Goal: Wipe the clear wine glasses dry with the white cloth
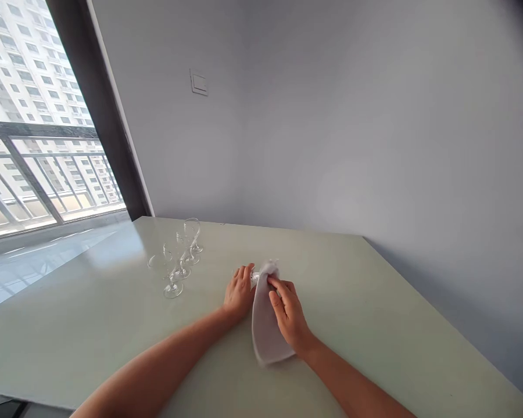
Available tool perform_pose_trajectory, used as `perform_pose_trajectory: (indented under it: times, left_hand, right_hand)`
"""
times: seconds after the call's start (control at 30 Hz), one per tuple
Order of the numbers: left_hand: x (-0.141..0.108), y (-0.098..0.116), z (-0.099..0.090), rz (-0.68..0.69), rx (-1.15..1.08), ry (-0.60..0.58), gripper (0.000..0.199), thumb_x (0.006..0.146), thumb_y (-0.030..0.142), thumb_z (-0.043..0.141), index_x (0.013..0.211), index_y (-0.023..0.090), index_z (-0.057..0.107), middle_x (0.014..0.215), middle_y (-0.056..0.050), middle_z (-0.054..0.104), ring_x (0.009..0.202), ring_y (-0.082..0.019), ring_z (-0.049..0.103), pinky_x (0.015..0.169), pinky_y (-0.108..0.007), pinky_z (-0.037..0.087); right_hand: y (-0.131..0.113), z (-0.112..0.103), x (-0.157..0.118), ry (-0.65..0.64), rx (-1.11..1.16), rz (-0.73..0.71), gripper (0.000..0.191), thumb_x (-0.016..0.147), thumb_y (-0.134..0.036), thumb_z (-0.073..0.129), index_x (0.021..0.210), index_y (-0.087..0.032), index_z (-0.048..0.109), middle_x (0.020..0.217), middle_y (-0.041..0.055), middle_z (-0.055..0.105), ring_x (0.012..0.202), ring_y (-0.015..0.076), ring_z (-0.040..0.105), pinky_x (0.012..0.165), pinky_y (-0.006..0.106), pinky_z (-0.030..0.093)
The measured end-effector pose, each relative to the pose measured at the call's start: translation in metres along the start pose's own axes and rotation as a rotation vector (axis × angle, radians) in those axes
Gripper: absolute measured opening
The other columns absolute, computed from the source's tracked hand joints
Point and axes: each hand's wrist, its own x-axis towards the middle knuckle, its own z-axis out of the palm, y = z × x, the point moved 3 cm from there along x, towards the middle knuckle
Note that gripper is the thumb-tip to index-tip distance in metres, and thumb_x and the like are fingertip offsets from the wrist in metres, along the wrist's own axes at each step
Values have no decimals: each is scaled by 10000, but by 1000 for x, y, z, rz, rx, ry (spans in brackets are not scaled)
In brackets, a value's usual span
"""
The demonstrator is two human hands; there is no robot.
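Near the middle of the table, my left hand (239,292) is wrapped round a stemmed glass (255,276) that lies tilted sideways. Only a small clear part of this glass shows between my hands; the rest is covered by fingers and cloth. My right hand (288,310) pinches a pale grey cloth (268,337) against the glass's right end. The cloth's loose part hangs down toward me, below my right fingers. Off to the left, several clear stemmed glasses stand upright in a row, the nearest glass (173,289) closest to my left forearm.
The pale, glossy table (366,313) reaches to grey walls (331,116) at the back and right. A light switch (199,82) is on the back wall. At left, a window (39,110) with a dark frame looks onto a railing and tall buildings.
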Motion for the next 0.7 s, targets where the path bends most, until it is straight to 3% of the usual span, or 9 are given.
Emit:
perform_pose_trajectory:
  times: [0.17, 0.33, 0.47, 0.53, 0.6, 0.7]
  left_hand:
    - [-1, 4, -7, 53, 62, 9, 318, 794, 214, 464, 1108, 191, 422, 1002, -63, 525, 958, -199, 475, 833, -331, 404]
    - [-5, 16, -12, 205, 174, 32, 298, 781, 132, 453, 1072, 194, 470, 979, -66, 541, 911, -209, 480, 810, -356, 394]
    - [-5, 20, -18, 334, 237, 21, 345, 789, 136, 461, 1128, 201, 469, 1003, -85, 561, 950, -228, 488, 869, -404, 350]
    - [-3, 20, -24, 393, 245, 30, 353, 818, 164, 442, 1166, 224, 451, 1055, -78, 559, 1020, -223, 470, 959, -432, 267]
    - [-2, 19, -29, 438, 233, 30, 331, 856, 201, 394, 1178, 251, 448, 1068, -60, 566, 1046, -202, 465, 1009, -438, 185]
    - [1, 15, -33, 454, 167, -12, 297, 879, 276, 361, 1151, 263, 480, 1004, -51, 596, 969, -173, 507, 1002, -423, 184]
  right_hand:
    - [3, 7, 2, -137, -208, -27, 299, 838, -339, 421, 1091, -227, 535, 958, 80, 598, 957, 259, 473, 847, 418, 404]
    - [17, 13, 2, -230, 74, 110, 316, 802, -374, 481, 1056, -208, 566, 996, 62, 613, 952, 229, 532, 854, 373, 410]
    - [38, 11, 6, -201, 333, 361, 337, 762, -425, 490, 929, -162, 616, 708, 43, 625, 648, 200, 577, 604, 327, 468]
    - [45, 3, 11, -181, 403, 374, 311, 733, -399, 514, 908, -165, 623, 702, 42, 616, 627, 189, 564, 579, 313, 467]
    - [47, -7, 16, -174, 421, 324, 277, 698, -354, 552, 896, -177, 631, 787, 54, 618, 719, 190, 560, 646, 305, 468]
    - [45, -18, 18, -240, 437, 304, 248, 689, -335, 569, 865, -171, 632, 740, 46, 602, 693, 181, 544, 631, 302, 460]
